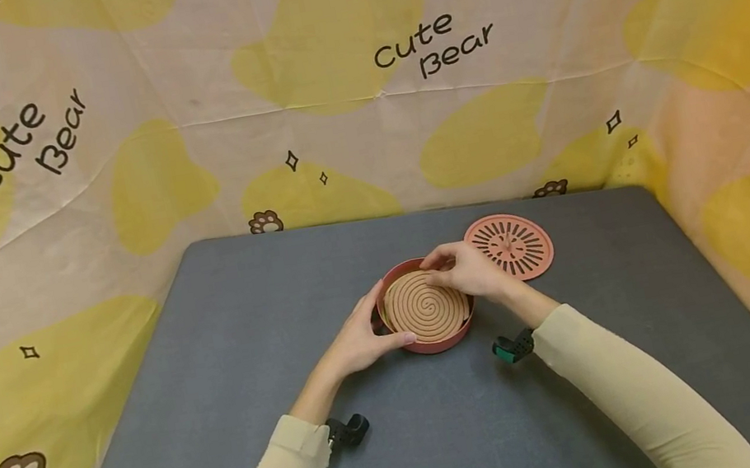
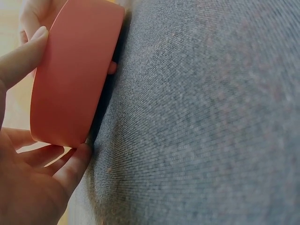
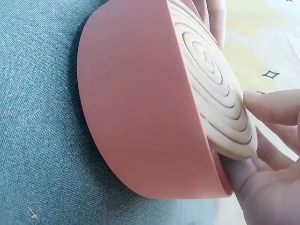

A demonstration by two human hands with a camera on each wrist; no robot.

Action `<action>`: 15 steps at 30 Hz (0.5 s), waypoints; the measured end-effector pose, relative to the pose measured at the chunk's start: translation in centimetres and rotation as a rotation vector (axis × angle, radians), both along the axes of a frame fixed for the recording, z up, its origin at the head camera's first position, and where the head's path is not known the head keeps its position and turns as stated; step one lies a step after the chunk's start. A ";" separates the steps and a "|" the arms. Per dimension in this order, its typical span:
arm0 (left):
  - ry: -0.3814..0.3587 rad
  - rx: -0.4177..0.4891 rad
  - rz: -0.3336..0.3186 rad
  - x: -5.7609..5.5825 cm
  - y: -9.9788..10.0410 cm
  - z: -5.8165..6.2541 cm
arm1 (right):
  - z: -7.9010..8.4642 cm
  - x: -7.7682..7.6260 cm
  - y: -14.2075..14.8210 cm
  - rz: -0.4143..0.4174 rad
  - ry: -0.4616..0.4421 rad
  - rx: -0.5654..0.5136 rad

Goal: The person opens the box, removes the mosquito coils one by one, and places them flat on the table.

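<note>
A round pink mosquito coil box (image 1: 434, 346) stands on the table with a tan spiral mosquito coil (image 1: 427, 317) in its mouth. My left hand (image 1: 361, 338) grips the box from the left, its thumb at the near rim and its fingers around the far left side. With thumb and fingers, my right hand (image 1: 468, 272) pinches the coil at its upper right edge. In the right wrist view that edge of the coil (image 3: 220, 98) tilts up past the box's rim, with fingers beneath it. The inside under the coil is mostly hidden.
Behind the right hand lies a pink slotted round lid (image 1: 534, 249) on the grey table (image 1: 427, 442). A printed cloth (image 1: 326, 42) hangs around the table's back and sides. Under the box, a small pink foot (image 2: 112, 68) shows in the left wrist view.
</note>
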State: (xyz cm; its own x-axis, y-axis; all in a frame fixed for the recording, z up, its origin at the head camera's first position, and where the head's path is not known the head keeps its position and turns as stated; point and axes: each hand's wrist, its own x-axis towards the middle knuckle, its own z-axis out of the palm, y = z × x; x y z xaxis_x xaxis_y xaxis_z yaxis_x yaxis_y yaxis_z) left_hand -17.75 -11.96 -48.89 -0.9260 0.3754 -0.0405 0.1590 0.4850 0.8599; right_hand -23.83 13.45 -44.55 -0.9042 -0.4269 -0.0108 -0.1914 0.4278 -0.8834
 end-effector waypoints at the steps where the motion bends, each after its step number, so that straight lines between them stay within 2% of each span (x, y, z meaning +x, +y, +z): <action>1: -0.001 -0.002 0.003 0.0 0.0 0.0 | 0.0 0.0 0.1 -0.002 -0.004 -0.003; 8: -0.003 -0.035 0.019 0.0 0.0 -0.1 | 0.2 0.0 0.4 -0.018 -0.011 -0.044; 15: 0.004 -0.025 0.013 -0.1 0.0 -0.1 | 0.9 0.0 1.1 -0.047 -0.027 -0.109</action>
